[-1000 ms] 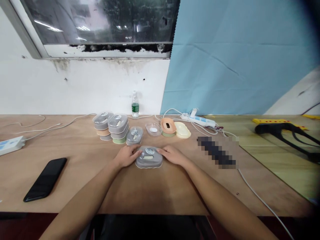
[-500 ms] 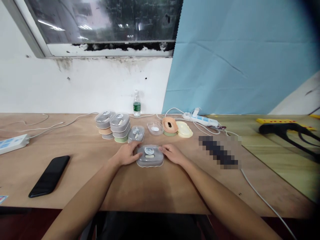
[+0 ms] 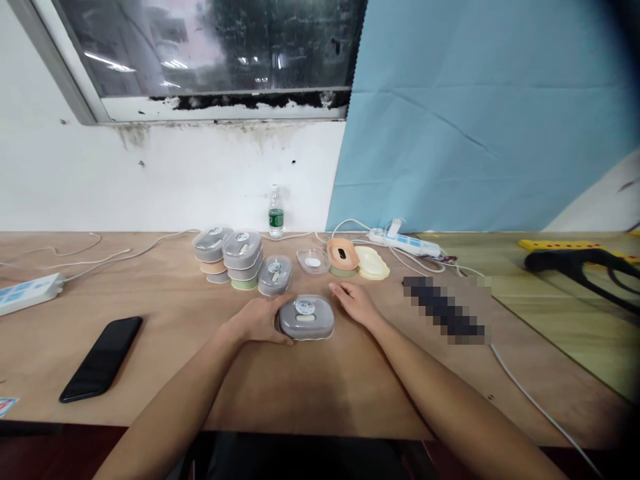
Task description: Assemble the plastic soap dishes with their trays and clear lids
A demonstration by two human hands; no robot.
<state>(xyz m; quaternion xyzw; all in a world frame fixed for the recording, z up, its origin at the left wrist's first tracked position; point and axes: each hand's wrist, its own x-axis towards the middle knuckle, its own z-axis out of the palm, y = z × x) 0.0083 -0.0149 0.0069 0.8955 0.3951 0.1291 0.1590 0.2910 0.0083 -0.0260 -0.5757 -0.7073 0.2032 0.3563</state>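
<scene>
A rounded grey plastic case with a translucent lid, a round label and a white oblong piece inside lies on the wooden table in front of me. My left hand grips its left end, with the fingers along the near edge. My right hand rests on the table just right of the case, not touching it, its fingers loose and holding nothing. Behind the case stand two stacks of similar cases and a single grey case.
A clear dish, a peach tray and a cream lid lie behind my right hand. A black phone lies left. A pixelated patch covers the right. Power strips and cables run along the table.
My right hand has come off the case and moved to the right. My left hand now grips the case, which sits slightly lower and further right in the view.
</scene>
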